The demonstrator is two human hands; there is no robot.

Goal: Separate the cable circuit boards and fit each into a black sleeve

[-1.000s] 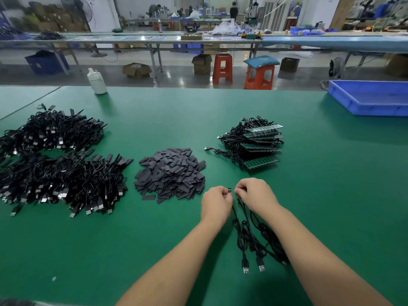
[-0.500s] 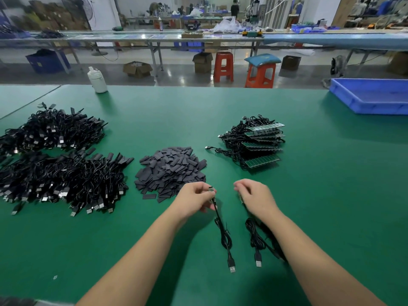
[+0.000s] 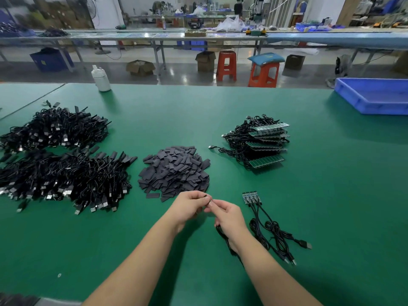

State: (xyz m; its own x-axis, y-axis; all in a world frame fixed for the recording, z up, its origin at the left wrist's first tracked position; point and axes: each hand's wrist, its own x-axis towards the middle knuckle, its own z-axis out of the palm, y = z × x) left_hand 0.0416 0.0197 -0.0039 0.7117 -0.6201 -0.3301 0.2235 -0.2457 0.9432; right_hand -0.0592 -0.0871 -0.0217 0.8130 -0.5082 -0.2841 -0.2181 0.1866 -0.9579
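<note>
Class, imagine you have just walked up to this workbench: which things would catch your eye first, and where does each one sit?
First, the two hands at the near centre: the left hand and right hand pinch a small cable end between them. Just beyond them lies the heap of black sleeves, with big piles of black cables on the left. On the right sits a stack of green circuit boards, and a blue tray at the far right edge.

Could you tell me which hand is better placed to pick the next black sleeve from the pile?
Left. The left hand lies right beside the sleeve pile; the right hand is farther away, its cable trailing beneath it.
</note>
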